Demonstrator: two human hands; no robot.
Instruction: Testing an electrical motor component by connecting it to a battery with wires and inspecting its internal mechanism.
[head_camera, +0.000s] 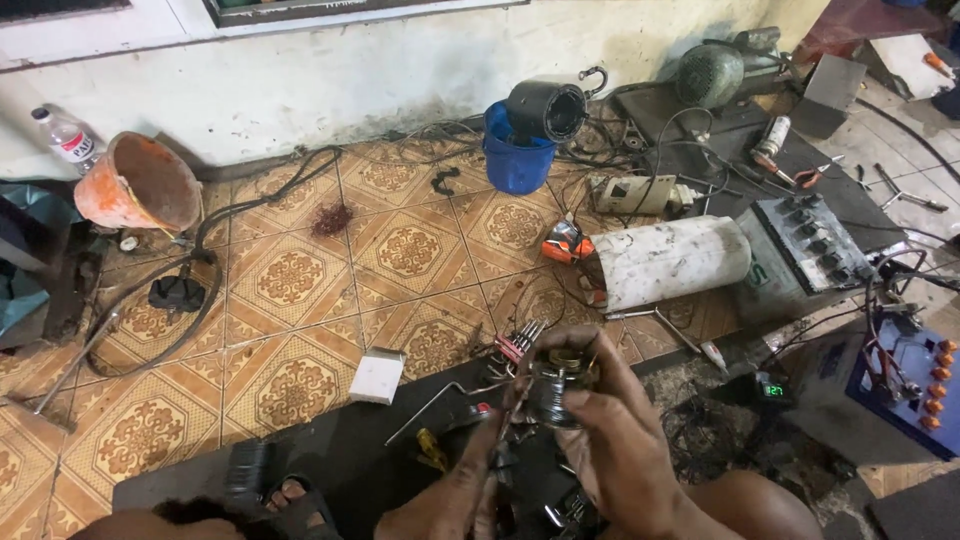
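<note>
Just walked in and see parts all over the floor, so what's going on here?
A person sits on the tiled floor and holds a small round metal part in both hands: the right hand wraps it and the left hand steadies it from below. Hand tools lie on a dark mat.

We've got the white box on the floor left of our hands, the cylinder lying behind them, battery at its right.
</note>
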